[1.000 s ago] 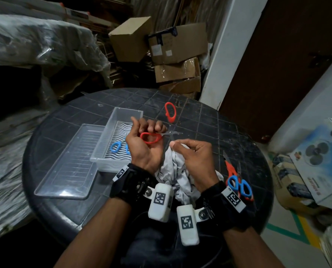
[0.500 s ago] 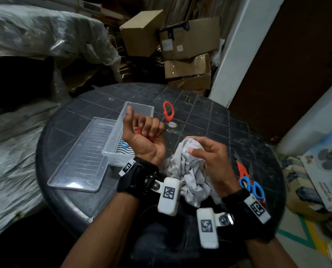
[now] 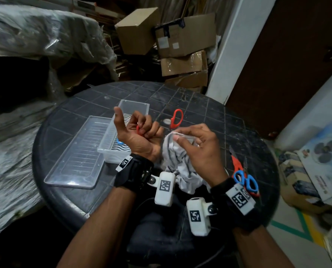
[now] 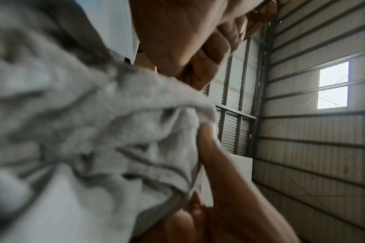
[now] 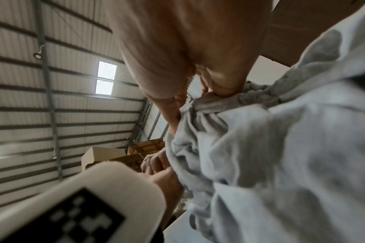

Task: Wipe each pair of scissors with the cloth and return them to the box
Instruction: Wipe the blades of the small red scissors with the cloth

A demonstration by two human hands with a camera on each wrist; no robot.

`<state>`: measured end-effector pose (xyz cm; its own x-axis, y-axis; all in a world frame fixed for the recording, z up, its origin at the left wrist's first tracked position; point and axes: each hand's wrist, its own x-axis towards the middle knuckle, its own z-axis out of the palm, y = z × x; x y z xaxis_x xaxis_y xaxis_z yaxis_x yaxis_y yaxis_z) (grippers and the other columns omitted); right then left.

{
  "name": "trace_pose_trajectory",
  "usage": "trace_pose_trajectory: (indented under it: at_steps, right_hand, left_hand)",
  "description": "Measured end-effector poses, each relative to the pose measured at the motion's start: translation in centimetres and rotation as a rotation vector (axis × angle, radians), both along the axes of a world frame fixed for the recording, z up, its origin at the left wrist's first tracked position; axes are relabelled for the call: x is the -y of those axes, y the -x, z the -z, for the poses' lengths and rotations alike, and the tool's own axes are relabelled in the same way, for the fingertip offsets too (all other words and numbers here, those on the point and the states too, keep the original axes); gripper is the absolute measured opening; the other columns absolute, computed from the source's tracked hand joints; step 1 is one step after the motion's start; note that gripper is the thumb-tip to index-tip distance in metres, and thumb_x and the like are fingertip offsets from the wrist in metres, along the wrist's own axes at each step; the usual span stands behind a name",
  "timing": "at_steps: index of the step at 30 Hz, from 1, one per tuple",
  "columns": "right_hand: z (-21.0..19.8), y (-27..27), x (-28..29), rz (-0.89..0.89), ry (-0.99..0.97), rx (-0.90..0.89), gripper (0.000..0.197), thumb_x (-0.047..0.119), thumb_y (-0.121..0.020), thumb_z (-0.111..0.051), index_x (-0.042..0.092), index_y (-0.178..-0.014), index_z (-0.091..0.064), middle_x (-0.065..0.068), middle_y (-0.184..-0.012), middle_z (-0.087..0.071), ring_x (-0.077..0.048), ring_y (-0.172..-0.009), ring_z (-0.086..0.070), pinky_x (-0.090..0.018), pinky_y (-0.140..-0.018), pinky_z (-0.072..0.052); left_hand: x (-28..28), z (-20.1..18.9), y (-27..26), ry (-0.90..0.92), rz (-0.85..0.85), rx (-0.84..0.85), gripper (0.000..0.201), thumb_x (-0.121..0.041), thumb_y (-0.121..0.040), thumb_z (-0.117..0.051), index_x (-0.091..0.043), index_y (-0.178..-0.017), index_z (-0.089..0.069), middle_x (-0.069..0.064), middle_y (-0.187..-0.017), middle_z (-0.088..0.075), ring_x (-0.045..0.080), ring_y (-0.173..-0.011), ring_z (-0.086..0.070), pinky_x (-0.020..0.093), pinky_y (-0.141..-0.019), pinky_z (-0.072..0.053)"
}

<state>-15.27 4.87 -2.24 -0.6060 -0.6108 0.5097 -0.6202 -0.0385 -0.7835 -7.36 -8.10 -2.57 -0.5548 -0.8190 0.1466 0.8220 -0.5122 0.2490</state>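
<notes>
My left hand (image 3: 142, 130) is raised palm-up over the clear plastic box (image 3: 134, 103) and grips red-handled scissors (image 3: 139, 130); only a bit of red handle shows between the curled fingers. Just to its right, my right hand (image 3: 182, 137) pinches the bunched grey-white cloth (image 3: 173, 159) between thumb and fingers, close against the left hand. The blades are hidden. Both wrist views are filled with the cloth (image 4: 94, 131) (image 5: 281, 148). Blue-handled scissors (image 3: 120, 141) lie in the box. A red pair (image 3: 177, 118) lies behind the hands, and blue and red pairs (image 3: 245, 179) lie by my right wrist.
The box's clear lid (image 3: 78, 155) lies flat to the left of the box on the round dark tiled table (image 3: 209, 111). Cardboard boxes (image 3: 182, 43) are stacked behind the table, plastic-wrapped bundles (image 3: 35, 35) at the left, and a fan carton (image 3: 319, 157) on the floor at right.
My left hand has turned palm-up with the red scissors and closed round them, hiding the blades. My right hand has lifted the cloth up against the left hand.
</notes>
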Motion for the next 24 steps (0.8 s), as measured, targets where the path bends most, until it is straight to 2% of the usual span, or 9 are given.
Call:
trace_pose_trajectory:
  at_steps: [2,6,10,16,18,22,24]
  right_hand:
    - [0.3,-0.3,0.8,0.034,-0.03,-0.057,0.008,0.02,-0.085,-0.084,0.022,-0.093,-0.083,0.003,-0.097,-0.07,-0.004,-0.091,-0.067,-0.012,-0.08,-0.047]
    - [1.1,-0.6,1.7,0.133,-0.001,-0.103,0.009,0.022,-0.081,-0.088,0.019,-0.088,-0.083,0.01,-0.088,-0.075,-0.002,-0.083,-0.071,-0.019,-0.077,-0.056]
    - [1.4,-1.0,2.3,0.207,-0.008,-0.158,0.008,0.024,-0.082,-0.086,0.018,-0.086,-0.082,0.009,-0.084,-0.074,0.0,-0.076,-0.068,-0.012,-0.069,-0.051]
    - [1.4,-1.4,3.4,0.281,0.01,-0.21,0.013,0.03,-0.079,-0.086,0.018,-0.082,-0.082,0.007,-0.079,-0.073,-0.005,-0.068,-0.066,-0.025,-0.066,-0.054]
    - [1.3,-1.5,3.4,0.287,-0.001,-0.209,0.015,0.031,-0.078,-0.085,0.018,-0.083,-0.082,0.007,-0.079,-0.072,-0.004,-0.069,-0.066,-0.022,-0.066,-0.053]
    - [1.1,-1.7,3.4,0.337,0.003,-0.2,0.016,0.03,-0.076,-0.086,0.017,-0.083,-0.081,0.007,-0.081,-0.073,-0.003,-0.07,-0.065,-0.008,-0.065,-0.046]
    - [1.2,-1.8,3.6,0.366,-0.001,-0.198,0.017,0.032,-0.075,-0.085,0.018,-0.084,-0.082,0.007,-0.082,-0.074,-0.004,-0.069,-0.065,-0.005,-0.065,-0.045]
  left_hand:
    - [-0.3,-0.1,0.1,-0.013,-0.015,0.008,0.064,-0.065,-0.086,-0.054,-0.021,-0.062,-0.016,-0.006,-0.049,-0.009,0.011,-0.041,-0.004,0.024,-0.049,-0.003]
    - [-0.2,-0.2,0.2,-0.064,-0.054,0.039,0.06,-0.053,-0.092,-0.054,-0.022,-0.058,-0.016,-0.006,-0.046,-0.008,0.011,-0.04,-0.003,0.021,-0.047,-0.005]
    - [-0.4,-0.3,0.3,-0.13,-0.078,0.04,0.058,-0.047,-0.096,-0.053,-0.023,-0.06,-0.014,-0.007,-0.044,-0.01,0.011,-0.04,-0.004,0.019,-0.043,-0.008]
    - [-0.5,-0.4,0.2,-0.207,-0.093,0.022,0.058,-0.043,-0.097,-0.053,-0.023,-0.061,-0.012,-0.007,-0.045,-0.009,0.011,-0.041,-0.004,0.021,-0.044,-0.008]
    - [-0.5,-0.5,0.1,-0.202,-0.097,0.021,0.058,-0.043,-0.097,-0.052,-0.023,-0.061,-0.011,-0.007,-0.045,-0.009,0.012,-0.041,-0.003,0.021,-0.044,-0.008]
    - [-0.9,-0.7,0.1,-0.184,-0.096,0.025,0.058,-0.042,-0.097,-0.052,-0.023,-0.059,-0.011,-0.007,-0.045,-0.008,0.012,-0.041,-0.003,0.021,-0.044,-0.008]
    - [-0.9,-0.7,0.1,-0.176,-0.101,0.022,0.058,-0.041,-0.097,-0.052,-0.023,-0.06,-0.011,-0.007,-0.045,-0.008,0.012,-0.041,-0.002,0.021,-0.043,-0.008]
